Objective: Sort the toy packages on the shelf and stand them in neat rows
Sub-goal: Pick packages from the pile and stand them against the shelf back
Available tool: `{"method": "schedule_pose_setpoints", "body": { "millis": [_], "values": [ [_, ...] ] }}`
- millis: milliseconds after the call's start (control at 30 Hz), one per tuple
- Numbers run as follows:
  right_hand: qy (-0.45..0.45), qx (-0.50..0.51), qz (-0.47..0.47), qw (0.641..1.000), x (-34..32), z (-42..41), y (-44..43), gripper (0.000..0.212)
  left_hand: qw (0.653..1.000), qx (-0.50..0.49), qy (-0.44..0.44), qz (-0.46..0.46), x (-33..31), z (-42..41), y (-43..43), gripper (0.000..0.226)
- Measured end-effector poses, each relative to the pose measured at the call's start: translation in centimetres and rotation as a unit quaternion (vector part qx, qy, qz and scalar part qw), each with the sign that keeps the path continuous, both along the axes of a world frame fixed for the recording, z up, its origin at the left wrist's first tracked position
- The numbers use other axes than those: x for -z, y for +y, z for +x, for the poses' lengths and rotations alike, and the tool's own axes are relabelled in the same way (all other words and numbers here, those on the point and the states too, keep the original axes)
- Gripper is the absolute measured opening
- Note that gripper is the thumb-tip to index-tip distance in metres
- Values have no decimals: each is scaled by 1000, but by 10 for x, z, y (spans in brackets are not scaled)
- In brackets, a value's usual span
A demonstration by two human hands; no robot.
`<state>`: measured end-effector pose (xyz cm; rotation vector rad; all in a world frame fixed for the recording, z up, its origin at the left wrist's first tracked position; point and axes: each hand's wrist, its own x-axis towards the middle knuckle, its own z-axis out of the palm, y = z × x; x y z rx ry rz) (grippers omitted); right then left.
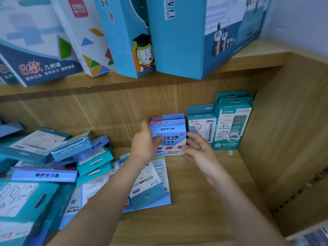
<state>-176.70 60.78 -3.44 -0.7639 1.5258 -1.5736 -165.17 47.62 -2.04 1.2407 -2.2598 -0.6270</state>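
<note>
The fingers of the left hand (pixel 144 144) curled round the left edge of a blue package (pixel 171 137), while the right hand (pixel 200 150) lay with loose, spread fingers at its lower right corner. The package stood upright on the shelf (pixel 204 201) before a matching package (pixel 174 116), just left of upright teal packages (pixel 230 125). A jumbled heap of packages (pixel 53 157) lay at the left.

Two bare hands: left hand (pixel 145 146), right hand (pixel 200 151); forearms uncovered down to frame edge.
</note>
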Motion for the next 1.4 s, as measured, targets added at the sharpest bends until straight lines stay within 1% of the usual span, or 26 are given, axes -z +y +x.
{"method": "schedule_pose_setpoints", "body": {
  "millis": [100,200,300,333,400,467,533,600,633,700,733,767,833,933,967,1033,1100,1133,1167,1200,1233,1300,1333,1400],
  "values": [
    [-3,17,-2,1000,-1,2,0,37,1000,10,-26,-14,0,-3,4,76],
    [-4,33,3,999,-3,3,4,38,999,8,-32,8,-1,-4,7,81],
    [26,45,14,999,-5,1,15,41,999,13,-33,16,-8,4,16,82],
    [36,48,19,998,-4,1,20,42,999,20,-34,1,-12,10,21,78],
    [50,43,14,998,-3,2,30,37,998,22,-18,-53,-18,29,31,59],
    [51,20,6,998,-1,7,40,30,995,-12,22,-93,-20,55,48,37],
    [51,-12,0,999,3,17,46,27,993,-56,53,-91,-15,81,72,23],
    [59,-52,-6,997,8,30,49,26,994,-63,51,-78,-5,100,97,19],
    [64,-73,-10,995,11,36,50,26,996,-55,25,-69,3,106,108,25],
    [78,-113,-13,990,18,49,51,27,996,-34,-69,-52,20,114,122,54],
    [87,-128,-13,988,21,54,51,28,991,-31,-120,-57,29,117,125,66],
    [97,-138,-12,986,24,59,51,29,984,-35,-159,-69,36,119,127,73],
    [113,-151,-9,982,29,68,52,32,972,-39,-198,-116,43,121,127,70],
    [129,-158,0,979,33,77,56,34,963,-44,-188,-190,50,125,118,63],
    [137,-156,1,978,33,79,58,33,962,-42,-176,-206,51,126,116,62],
    [149,-154,-2,977,29,80,62,35,968,-31,-123,-216,48,128,115,57],
    [156,-149,-22,976,23,83,67,45,973,-42,-47,-221,34,133,120,42],
    [163,-145,-32,975,18,84,69,52,975,-60,11,-212,25,137,123,32],
    [172,-143,-41,974,13,87,71,59,977,-80,75,-186,17,141,126,21],
    [189,-140,-44,971,9,90,72,64,976,-93,142,-137,7,145,128,16],
    [221,-133,-46,965,3,94,74,69,969,-104,212,-77,-2,149,129,17],
    [318,-105,-55,941,-6,101,75,77,932,-120,339,49,-19,157,127,20],
    [365,-92,-58,925,-10,104,74,81,910,-126,381,106,-24,162,124,20],
    [431,-82,-54,897,-16,113,73,87,875,-128,430,181,-32,173,122,19]
  ]
}}
